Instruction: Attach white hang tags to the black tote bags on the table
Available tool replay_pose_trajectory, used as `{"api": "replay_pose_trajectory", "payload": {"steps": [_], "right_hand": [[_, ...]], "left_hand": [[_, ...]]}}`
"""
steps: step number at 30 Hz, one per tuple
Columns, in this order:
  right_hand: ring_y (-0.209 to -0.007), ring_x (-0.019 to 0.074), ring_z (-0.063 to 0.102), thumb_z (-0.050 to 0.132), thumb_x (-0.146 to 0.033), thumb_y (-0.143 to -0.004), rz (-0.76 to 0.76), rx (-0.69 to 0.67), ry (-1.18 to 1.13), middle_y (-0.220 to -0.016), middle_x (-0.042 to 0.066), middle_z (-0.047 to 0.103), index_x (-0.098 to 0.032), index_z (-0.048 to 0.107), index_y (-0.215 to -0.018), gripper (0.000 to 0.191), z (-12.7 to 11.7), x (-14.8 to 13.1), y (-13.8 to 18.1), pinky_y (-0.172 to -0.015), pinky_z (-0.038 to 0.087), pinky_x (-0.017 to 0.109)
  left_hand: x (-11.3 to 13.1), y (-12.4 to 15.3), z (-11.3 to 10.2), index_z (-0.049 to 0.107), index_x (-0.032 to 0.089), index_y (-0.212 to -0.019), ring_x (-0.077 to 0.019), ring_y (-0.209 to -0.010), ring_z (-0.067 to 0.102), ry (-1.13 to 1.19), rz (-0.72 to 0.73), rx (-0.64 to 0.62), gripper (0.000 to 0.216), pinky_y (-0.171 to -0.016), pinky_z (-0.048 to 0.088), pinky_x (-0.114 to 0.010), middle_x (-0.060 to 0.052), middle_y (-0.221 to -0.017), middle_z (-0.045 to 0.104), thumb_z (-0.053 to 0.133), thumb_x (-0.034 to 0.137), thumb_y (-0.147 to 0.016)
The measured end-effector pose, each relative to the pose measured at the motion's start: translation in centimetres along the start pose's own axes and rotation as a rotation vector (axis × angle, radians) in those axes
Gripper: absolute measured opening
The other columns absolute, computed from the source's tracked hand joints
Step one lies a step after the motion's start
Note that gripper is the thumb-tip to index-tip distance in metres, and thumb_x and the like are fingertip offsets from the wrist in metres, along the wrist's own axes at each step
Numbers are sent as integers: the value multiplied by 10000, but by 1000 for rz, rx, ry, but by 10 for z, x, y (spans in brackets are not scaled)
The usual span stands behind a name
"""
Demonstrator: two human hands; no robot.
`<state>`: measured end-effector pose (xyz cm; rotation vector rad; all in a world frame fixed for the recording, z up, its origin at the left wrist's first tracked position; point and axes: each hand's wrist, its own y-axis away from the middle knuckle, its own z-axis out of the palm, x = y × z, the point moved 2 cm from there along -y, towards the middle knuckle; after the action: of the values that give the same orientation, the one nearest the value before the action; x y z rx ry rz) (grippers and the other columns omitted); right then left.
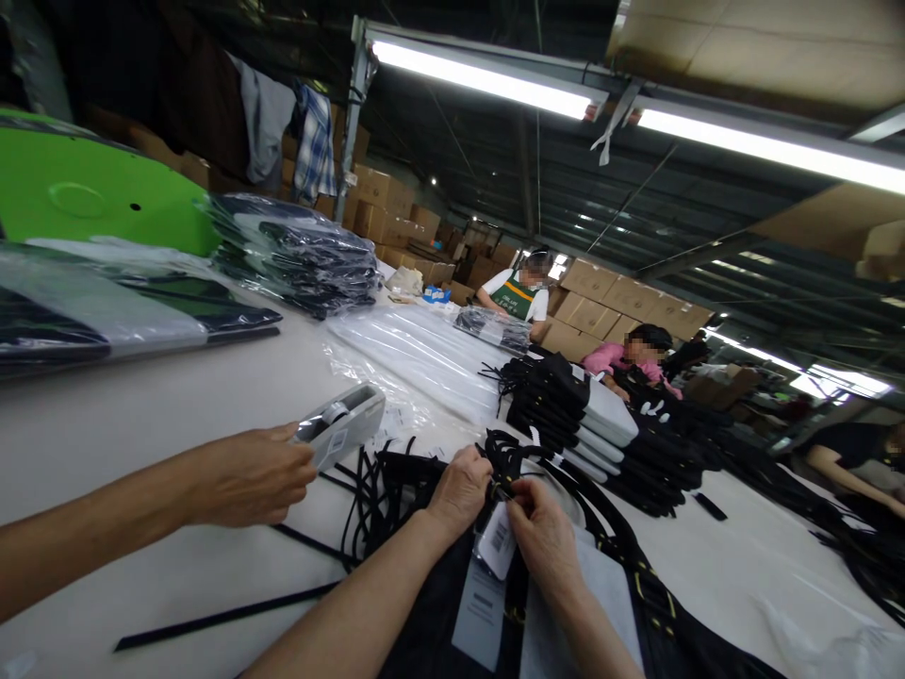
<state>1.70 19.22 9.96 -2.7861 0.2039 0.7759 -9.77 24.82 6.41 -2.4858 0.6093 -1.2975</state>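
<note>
White tag (497,542) seen hung by its tie (502,493), pinched by L hand (461,490) & R hand (544,533); tie might be snagged on nearby blk. straps (507,451) if tugged.

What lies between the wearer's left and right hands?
The head view shows a white barcode tag between the left hand and the right hand, with black fabric beneath.

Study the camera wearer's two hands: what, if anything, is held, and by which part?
The right hand seems to pinch the white tag at its upper end. The left hand is just above, by black straps; what it holds cannot be told.
</note>
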Motion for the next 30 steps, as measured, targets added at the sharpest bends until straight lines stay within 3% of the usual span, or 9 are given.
{"api": "replay_pose_trajectory", "payload": {"steps": [6, 11, 19, 24, 27, 30], "right_hand": [[-843, 210, 545, 470, -307, -752, -95, 110, 73, -880, 71, 581, -163, 559, -876, 210, 0, -5, 10, -743, 416, 307], [-926, 257, 519, 556, -379, -728, -151, -38, 264, -952, 87, 578, -177, 575, -956, 305, 1, -13, 33, -796, 398, 364], [-971, 276, 515, 570, -310, -743, -260, -97, 441, -1059, 135, 579, -105, 519, -1156, 464, 10, -20, 49, -852, 404, 400], [-979, 243, 544, 353, -146, -804, -283, -132, 321, -1070, 148, 595, -67, 513, -1150, 390, 7, -9, 45, -866, 409, 354], [-866, 227, 584, 299, -233, -836, -122, -35, 110, -928, 96, 639, -150, 593, -992, 343, -11, 1, 37, -775, 435, 337], [-800, 218, 576, 385, -371, -794, 1, 87, -149, -828, 51, 632, -197, 620, -806, 292, -28, 4, 32, -715, 428, 313]], "left_hand": [[-3, -2, -3, 587, 173, -700, -144, -764, 511, 101, -53, 111, 192, -750, 415, -273, -16, -758, 491, 432, 91, -778], [-4, -3, -5, 580, 175, -666, -138, -741, 515, 198, -111, 180, 161, -735, 405, -264, -7, -738, 497, 472, 86, -745], [-3, -3, -10, 535, 188, -611, -134, -688, 519, 308, -152, 139, 144, -704, 380, -249, 16, -661, 548, 484, 125, -729], [-5, -3, -12, 540, 192, -621, -132, -670, 515, 387, -184, 112, 116, -685, 371, -236, 29, -638, 556, 483, 174, -720], [-2, -3, -18, 515, 186, -581, -133, -647, 488, 446, -204, 91, 118, -675, 363, -240, 35, -591, 516, 483, 201, -693], [4, 0, -25, 506, 174, -557, -127, -615, 474, 552, -223, 25, 127, -642, 371, -235, 34, -558, 498, 483, 236, -666]]}}
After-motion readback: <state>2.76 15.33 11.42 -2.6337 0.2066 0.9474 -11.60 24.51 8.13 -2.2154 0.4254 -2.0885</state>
